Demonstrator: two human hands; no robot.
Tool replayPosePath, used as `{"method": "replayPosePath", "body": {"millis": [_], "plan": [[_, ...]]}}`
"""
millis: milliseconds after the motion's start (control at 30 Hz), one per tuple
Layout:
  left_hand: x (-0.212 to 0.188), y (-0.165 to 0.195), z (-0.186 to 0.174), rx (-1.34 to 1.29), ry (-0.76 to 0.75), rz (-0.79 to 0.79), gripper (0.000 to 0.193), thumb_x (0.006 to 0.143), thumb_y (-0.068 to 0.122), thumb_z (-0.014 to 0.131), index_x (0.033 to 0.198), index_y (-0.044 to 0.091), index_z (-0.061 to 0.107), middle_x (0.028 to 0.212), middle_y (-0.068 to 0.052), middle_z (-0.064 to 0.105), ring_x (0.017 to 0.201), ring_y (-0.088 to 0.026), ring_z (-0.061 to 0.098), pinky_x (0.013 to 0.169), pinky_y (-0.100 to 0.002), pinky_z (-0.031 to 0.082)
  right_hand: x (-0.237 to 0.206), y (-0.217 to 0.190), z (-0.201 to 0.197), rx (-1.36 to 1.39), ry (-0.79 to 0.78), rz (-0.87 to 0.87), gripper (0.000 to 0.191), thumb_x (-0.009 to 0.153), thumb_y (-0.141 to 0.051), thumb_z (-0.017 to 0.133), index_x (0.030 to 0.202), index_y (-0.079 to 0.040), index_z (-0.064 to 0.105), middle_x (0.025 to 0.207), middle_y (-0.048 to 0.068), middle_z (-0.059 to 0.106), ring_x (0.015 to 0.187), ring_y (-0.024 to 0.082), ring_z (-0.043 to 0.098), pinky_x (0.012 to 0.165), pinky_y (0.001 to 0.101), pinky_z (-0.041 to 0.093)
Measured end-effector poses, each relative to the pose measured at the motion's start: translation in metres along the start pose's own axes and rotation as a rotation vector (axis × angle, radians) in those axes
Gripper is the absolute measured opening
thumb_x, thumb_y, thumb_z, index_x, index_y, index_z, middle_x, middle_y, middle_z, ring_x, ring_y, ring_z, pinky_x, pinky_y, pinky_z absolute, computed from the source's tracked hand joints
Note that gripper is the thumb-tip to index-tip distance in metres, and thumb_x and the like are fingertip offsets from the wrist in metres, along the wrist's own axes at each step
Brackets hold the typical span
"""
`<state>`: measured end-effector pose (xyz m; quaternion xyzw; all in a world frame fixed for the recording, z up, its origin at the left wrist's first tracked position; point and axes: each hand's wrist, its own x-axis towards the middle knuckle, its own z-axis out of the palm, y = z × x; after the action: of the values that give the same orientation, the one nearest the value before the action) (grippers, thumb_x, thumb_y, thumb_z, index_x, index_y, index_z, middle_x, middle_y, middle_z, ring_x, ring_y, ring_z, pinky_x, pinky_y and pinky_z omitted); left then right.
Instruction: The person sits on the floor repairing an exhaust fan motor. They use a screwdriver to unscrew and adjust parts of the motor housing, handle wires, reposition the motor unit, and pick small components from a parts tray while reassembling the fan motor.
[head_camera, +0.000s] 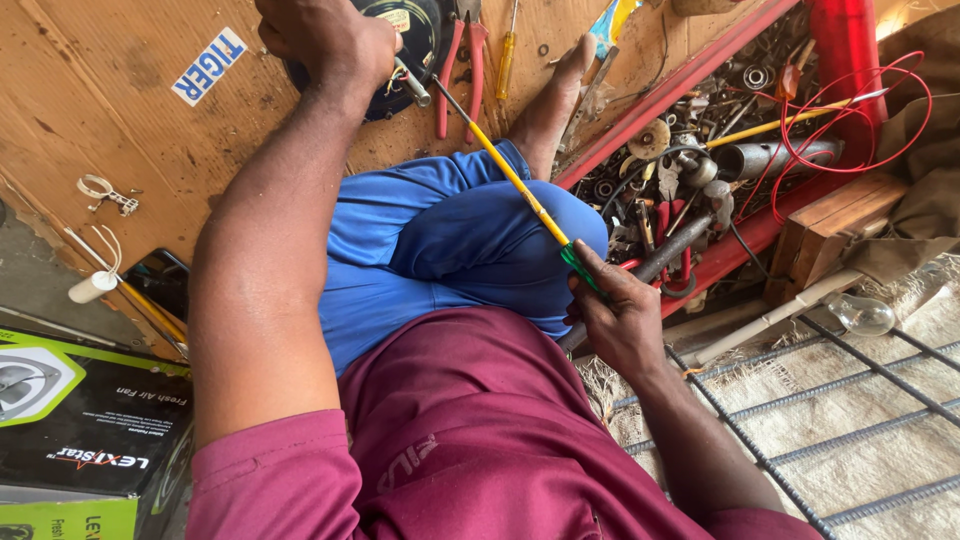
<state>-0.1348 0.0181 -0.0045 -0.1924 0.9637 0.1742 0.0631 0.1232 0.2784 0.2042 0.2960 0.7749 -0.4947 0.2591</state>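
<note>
My left hand (325, 38) grips the rim of a round black motor unit (420, 45) lying on a cardboard sheet (120, 110) at the top of the view. My right hand (618, 310) holds the green handle of a long screwdriver (510, 175) with a yellow shaft. Its tip reaches up to the motor's edge, beside my left hand's fingers. The shaft crosses over my blue-trousered knee (450, 240). My bare foot (555, 95) rests on the cardboard near the motor.
Red-handled pliers (462, 70) and a small yellow screwdriver (506, 50) lie beside the motor. A red tray (740, 235) of metal scrap, bearings and red wire sits at the right. A light bulb (860, 315) lies on burlap with steel bars. A black-and-green fan box (80, 430) stands lower left.
</note>
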Motion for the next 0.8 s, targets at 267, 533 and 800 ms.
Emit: {"method": "replayPosePath", "body": {"millis": [267, 533, 800], "plan": [[0.0, -0.001, 0.005, 0.005, 0.002, 0.015, 0.084, 0.05, 0.041, 0.104, 0.109, 0.0, 0.06, 0.112, -0.022, 0.061, 0.1, -0.041, 0.062, 0.08, -0.053, 0.052, 0.01, -0.009, -0.004, -0.237, -0.108, 0.139, 0.043, 0.089, -0.002, 0.066, 0.13, -0.002, 0.056, 0.085, 0.008, 0.075, 0.068, 0.017, 0.075, 0.062, 0.035, 0.063], [0.005, -0.018, 0.014, 0.013, 0.0, 0.073, 0.086, 0.051, 0.045, 0.105, 0.109, -0.001, 0.06, 0.112, -0.024, 0.06, 0.098, -0.042, 0.063, 0.079, -0.052, 0.052, 0.029, -0.012, -0.012, -0.681, -0.39, 0.117, 0.01, 0.085, 0.001, 0.06, 0.094, 0.004, 0.056, 0.077, 0.024, 0.071, 0.075, 0.041, 0.075, 0.064, 0.05, 0.059], [0.006, -0.039, 0.01, -0.007, -0.097, 0.098, 0.071, 0.053, 0.047, 0.105, 0.095, 0.003, 0.069, 0.104, -0.023, 0.065, 0.093, -0.043, 0.066, 0.075, -0.052, 0.054, 0.032, -0.046, -0.009, -0.502, -0.519, 0.298, 0.032, 0.068, 0.001, 0.077, 0.094, -0.001, 0.059, 0.072, 0.018, 0.07, 0.067, 0.031, 0.072, 0.059, 0.0449, 0.057]]}}
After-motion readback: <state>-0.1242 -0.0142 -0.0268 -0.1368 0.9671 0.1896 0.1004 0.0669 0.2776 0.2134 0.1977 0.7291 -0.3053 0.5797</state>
